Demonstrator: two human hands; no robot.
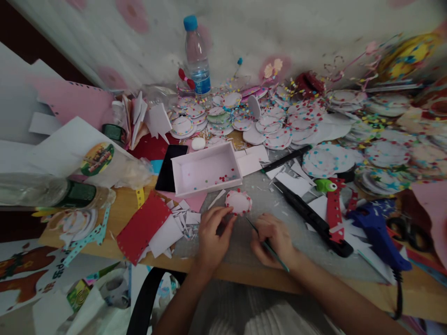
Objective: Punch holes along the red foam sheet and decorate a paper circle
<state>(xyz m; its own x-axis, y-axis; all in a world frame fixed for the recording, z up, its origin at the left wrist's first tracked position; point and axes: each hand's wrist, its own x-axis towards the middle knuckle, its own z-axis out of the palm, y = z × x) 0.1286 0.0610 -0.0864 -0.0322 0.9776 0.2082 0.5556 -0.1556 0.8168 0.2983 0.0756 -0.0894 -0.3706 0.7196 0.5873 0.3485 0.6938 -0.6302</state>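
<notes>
Between thumb and forefinger, my left hand (215, 235) pinches the lower left edge of a small pale pink disc (239, 202) with red dots around its rim. My right hand (274, 239) is closed around a thin dark green stick-like tool (252, 225). Its fine tip points up and left, just below the disc; whether they touch I cannot tell. Behind the disc stands an open white box (206, 174) with a few red and green bits on its floor. A narrow white paper strip (217, 198) lies left of the disc.
A black box cutter (310, 218), a blue glue gun (379, 228) and scissors (408, 232) lie on the right. Stacked dotted paper discs (272, 123) fill the back, near a water bottle (197, 56). Left are a phone (171, 167), red card (145, 225) and paper scraps (181, 218).
</notes>
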